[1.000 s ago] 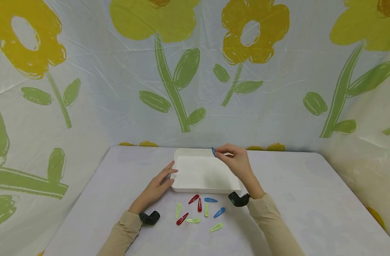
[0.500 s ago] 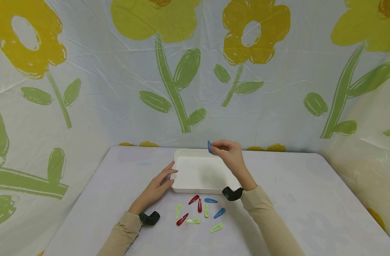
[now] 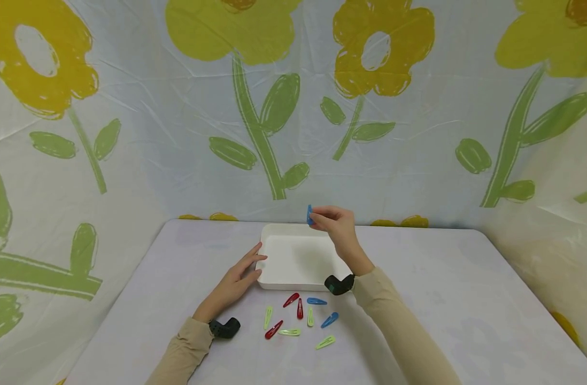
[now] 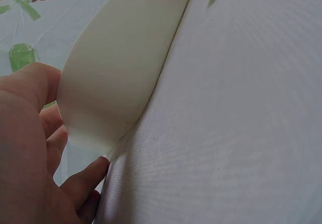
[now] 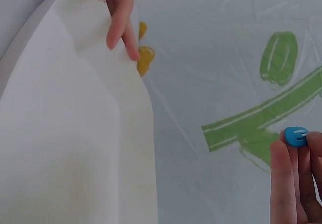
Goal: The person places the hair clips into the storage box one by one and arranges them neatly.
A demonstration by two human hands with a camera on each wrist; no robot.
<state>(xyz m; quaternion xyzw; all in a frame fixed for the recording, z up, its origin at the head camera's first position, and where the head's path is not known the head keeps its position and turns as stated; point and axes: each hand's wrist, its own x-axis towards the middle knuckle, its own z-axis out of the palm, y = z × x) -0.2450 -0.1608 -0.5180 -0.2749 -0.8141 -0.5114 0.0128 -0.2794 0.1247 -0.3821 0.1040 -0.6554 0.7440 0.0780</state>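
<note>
A pale fabric backdrop (image 3: 187, 112), printed with yellow flowers and green stems, is hung behind and at both sides of a light-coloured worktop (image 3: 433, 289). A shallow white rectangular tray (image 3: 293, 259) is set by the worktop's far edge, roughly midway between its two far corners. Over the worktop two forearms in beige sleeves (image 3: 399, 326) are extended, and a small black camera (image 3: 225, 328) is worn at the left wrist, another (image 3: 339, 285) at the right.

The left hand (image 3: 237, 278) is laid at the tray's left edge with its fingers spread and the rim touched by the fingertips; the thumb appears to be rested near the tray's near left corner, though its contact is not clearly shown in the dim wrist view. By the right hand (image 3: 337, 224) a blue snap hair clip (image 3: 309, 215) is pinched between thumb and fingers, held upright above the tray, toward its far edge.

Nine more clips are scattered on the worktop, just off the tray's near edge: three red clips (image 3: 300, 308), two blue clips (image 3: 329, 320) and four lime-green clips (image 3: 325, 342). Nearest that edge a red and a blue one are seen; farthest from it, a green one.
</note>
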